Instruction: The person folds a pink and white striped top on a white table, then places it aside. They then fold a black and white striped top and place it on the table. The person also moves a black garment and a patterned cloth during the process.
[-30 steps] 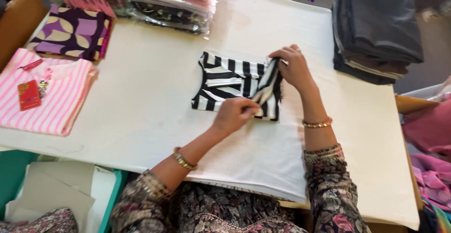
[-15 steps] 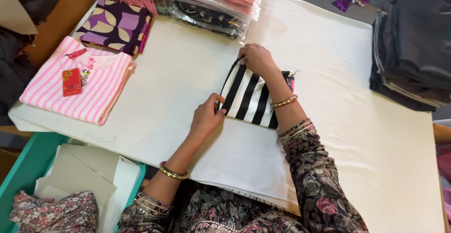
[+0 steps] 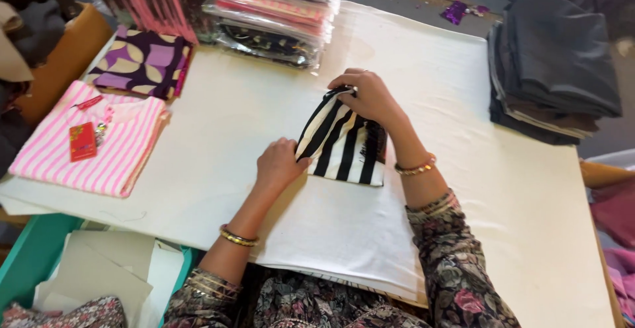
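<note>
Here, near the middle of the frame, a folded black-and-white striped garment lies on the white surface. The right hand pinches its upper edge, fingers closed on the cloth. The left hand presses flat against its lower left edge, gripping nothing. A pink striped garment lies at the left, dark folded cloth at the upper right.

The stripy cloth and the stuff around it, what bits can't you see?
- Black-and-white striped cloth, head view: its top edge sits under the right hand, its left corner under the left hand.
- Pink garment: cut off by the right edge.
- Red tag on the pink striped top: too small to read.
</note>
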